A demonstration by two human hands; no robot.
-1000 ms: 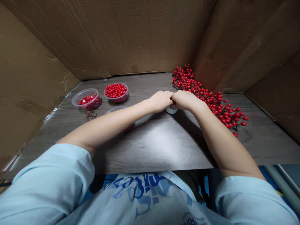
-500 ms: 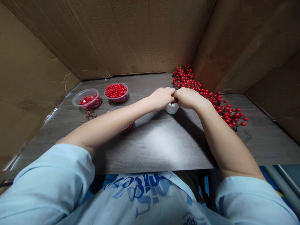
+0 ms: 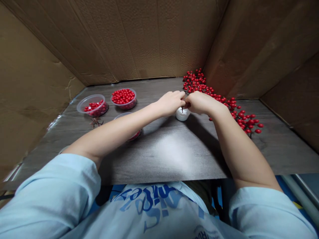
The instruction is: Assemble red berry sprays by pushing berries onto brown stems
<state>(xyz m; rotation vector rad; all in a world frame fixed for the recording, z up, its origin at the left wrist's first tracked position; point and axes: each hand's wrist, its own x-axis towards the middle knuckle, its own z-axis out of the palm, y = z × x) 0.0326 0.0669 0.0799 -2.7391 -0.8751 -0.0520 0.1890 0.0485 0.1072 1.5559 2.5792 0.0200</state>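
pinching fingertip to fingertip just above a white cup (image 3: 182,115), the left hand (image 3: 171,103) and right hand (image 3: 200,102) are curled closed on a twig (image 3: 183,108), with red berry branches (image 3: 196,81) lying just beyond the right hand.

**Desk:** What is worn, lower frame?
**Photographer:** Pale blue T-shirt (image 3: 174,215), short sleeves (image 3: 62,189) at both bottom corners, darker blue lettering (image 3: 147,197) across the chest. The left hand (image 3: 171,103) and right hand (image 3: 200,103) are bare.

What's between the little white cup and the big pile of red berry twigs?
The right hand lies between the white cup and the berry twigs, as the head view shows.
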